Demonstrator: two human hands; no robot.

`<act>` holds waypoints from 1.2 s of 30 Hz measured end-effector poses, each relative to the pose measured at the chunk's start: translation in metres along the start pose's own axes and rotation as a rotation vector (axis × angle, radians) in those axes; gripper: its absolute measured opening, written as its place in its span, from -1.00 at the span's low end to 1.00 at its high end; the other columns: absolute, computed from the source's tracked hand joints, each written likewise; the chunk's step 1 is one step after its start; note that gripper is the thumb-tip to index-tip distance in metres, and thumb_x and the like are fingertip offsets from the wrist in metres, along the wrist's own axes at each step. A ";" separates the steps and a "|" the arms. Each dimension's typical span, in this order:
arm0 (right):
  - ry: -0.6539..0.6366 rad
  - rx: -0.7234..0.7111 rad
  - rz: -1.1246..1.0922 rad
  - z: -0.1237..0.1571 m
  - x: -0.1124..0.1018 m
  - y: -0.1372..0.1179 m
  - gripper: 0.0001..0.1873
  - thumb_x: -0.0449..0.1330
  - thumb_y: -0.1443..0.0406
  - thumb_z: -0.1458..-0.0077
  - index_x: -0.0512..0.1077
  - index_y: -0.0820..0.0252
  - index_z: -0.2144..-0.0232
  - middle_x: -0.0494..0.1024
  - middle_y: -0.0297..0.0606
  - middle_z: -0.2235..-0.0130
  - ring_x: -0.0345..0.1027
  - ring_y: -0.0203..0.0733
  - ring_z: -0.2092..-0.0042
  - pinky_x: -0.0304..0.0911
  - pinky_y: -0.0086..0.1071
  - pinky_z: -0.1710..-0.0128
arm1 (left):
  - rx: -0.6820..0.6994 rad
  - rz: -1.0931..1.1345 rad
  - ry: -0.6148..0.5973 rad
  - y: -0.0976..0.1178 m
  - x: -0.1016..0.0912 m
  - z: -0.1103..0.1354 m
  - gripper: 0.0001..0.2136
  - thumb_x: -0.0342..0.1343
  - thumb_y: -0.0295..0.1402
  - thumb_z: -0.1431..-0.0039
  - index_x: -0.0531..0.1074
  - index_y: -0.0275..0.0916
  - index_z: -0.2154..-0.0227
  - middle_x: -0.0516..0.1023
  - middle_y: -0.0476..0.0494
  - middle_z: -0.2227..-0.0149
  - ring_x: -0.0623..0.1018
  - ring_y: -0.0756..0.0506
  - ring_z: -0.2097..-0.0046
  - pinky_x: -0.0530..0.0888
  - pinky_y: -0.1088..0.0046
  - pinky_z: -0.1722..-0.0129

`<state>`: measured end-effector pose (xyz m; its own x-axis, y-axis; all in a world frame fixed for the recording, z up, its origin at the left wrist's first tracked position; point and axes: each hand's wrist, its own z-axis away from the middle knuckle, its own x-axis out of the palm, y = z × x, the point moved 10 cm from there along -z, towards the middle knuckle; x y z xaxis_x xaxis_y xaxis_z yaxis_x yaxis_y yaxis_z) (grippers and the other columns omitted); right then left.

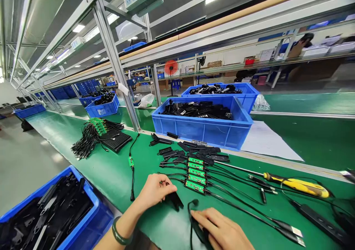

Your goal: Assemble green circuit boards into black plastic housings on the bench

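Observation:
My left hand [156, 191] pinches a flat black plastic casing piece [175, 201], notched at its lower end, just above the green mat. Lower right, my right hand [223, 229] is closed around a black part with a cable [191, 220] looping up from it; the fingers hide much of this part. Beyond both hands lies a row of several green circuit boards [196, 186] with black cables running out on either side. A single green board with its cable [131, 162] lies left of them. Loose black casing pieces [191, 150] are scattered behind the row.
A blue bin [199, 126] of black parts stands at the back, another blue bin [102, 209] at lower left. Bundled boards [97, 126] lie far left. A yellow-black screwdriver [296, 184] and a black slim device [318, 218] lie at right. A metal post [113, 57] rises behind.

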<state>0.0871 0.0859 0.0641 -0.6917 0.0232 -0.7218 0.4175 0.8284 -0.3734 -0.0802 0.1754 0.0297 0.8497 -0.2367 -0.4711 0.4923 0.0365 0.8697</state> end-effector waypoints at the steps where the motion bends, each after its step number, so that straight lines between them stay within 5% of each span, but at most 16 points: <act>1: 0.020 -0.019 -0.067 -0.003 -0.005 -0.004 -0.44 -0.01 0.53 -0.12 0.39 0.04 -0.10 0.61 -0.22 0.23 0.52 -0.19 0.23 0.44 -0.46 0.25 | 0.012 0.012 0.007 0.001 0.005 0.002 -0.67 0.17 -0.05 -0.02 0.39 -0.25 0.53 0.27 0.10 0.72 0.32 0.02 0.64 0.23 0.55 0.61; 5: 0.073 0.010 -0.376 -0.005 -0.006 -0.004 -0.56 0.03 0.42 -0.24 0.42 -0.01 -0.10 0.64 -0.22 0.20 0.53 -0.18 0.21 0.44 -0.44 0.21 | 0.049 0.184 -0.019 0.005 0.037 0.009 -0.58 0.13 0.07 -0.06 0.34 -0.25 0.48 0.43 -0.01 0.51 0.42 0.00 0.48 0.32 0.54 0.52; 10: 0.085 0.571 -0.695 0.017 0.025 0.045 -0.67 0.12 0.11 -0.24 0.59 0.06 0.10 0.63 -0.16 0.23 0.54 -0.16 0.32 0.48 -0.38 0.31 | -0.234 0.794 -0.194 -0.014 0.096 0.029 -0.43 0.10 0.25 0.00 0.31 -0.24 0.31 0.50 -0.07 0.36 0.55 -0.09 0.38 0.50 0.38 0.44; 13: 0.121 0.798 -0.918 0.026 0.033 0.057 -0.52 0.20 -0.06 -0.10 0.61 0.12 0.13 0.64 -0.12 0.19 0.54 -0.09 0.32 0.51 -0.24 0.29 | -0.272 1.084 -0.318 -0.005 0.108 0.042 -0.53 0.23 0.01 -0.08 0.43 -0.34 0.19 0.55 -0.23 0.21 0.60 -0.17 0.22 0.54 0.20 0.20; 15: 0.149 0.868 -1.017 0.026 0.032 0.058 -0.50 0.26 -0.07 -0.04 0.60 0.13 0.12 0.65 -0.15 0.26 0.52 -0.11 0.37 0.49 -0.21 0.28 | -0.248 1.139 -0.383 0.004 0.106 0.049 -0.59 0.34 -0.22 -0.03 0.49 -0.42 0.13 0.57 -0.32 0.17 0.60 -0.14 0.17 0.51 0.32 0.12; 18: 0.226 0.899 -1.078 0.027 0.025 0.060 -0.52 0.32 -0.03 0.00 0.59 0.16 0.14 0.61 -0.23 0.39 0.45 -0.22 0.48 0.44 -0.30 0.37 | -0.233 1.138 -0.361 0.005 0.100 0.053 -0.60 0.36 -0.27 -0.03 0.52 -0.45 0.13 0.59 -0.34 0.23 0.59 -0.07 0.26 0.49 0.48 0.26; 22: 0.315 0.893 -1.054 0.027 0.012 0.062 -0.58 0.41 0.01 0.14 0.56 0.21 0.34 0.53 -0.31 0.49 0.35 -0.29 0.54 0.32 -0.42 0.51 | -0.258 1.132 -0.251 -0.004 0.098 0.053 -0.57 0.31 -0.14 -0.07 0.54 -0.39 0.12 0.58 -0.24 0.35 0.56 -0.05 0.38 0.53 0.41 0.34; 30: 0.259 0.848 -1.020 0.023 0.012 0.055 -0.67 0.43 0.11 0.15 0.43 0.19 0.50 0.46 -0.36 0.48 0.35 -0.30 0.52 0.30 -0.46 0.56 | -0.277 1.016 -0.327 -0.003 0.119 0.063 -0.48 0.33 0.01 0.02 0.55 -0.45 0.25 0.56 -0.25 0.36 0.58 -0.04 0.43 0.54 0.47 0.39; 36: 0.319 0.674 -0.667 0.015 -0.013 0.049 -0.72 0.32 0.12 -0.02 0.45 0.17 0.57 0.43 -0.30 0.47 0.32 -0.26 0.46 0.29 -0.43 0.49 | -0.300 1.050 -0.228 -0.007 0.126 0.063 -0.47 0.34 0.06 0.09 0.56 -0.40 0.31 0.56 -0.20 0.42 0.57 -0.01 0.49 0.52 0.53 0.49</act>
<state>0.1256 0.1178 0.0467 -0.9908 -0.0999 -0.0910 0.0650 0.2387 -0.9689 0.0114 0.0842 -0.0260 0.8316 -0.1217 0.5418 -0.3983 0.5491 0.7347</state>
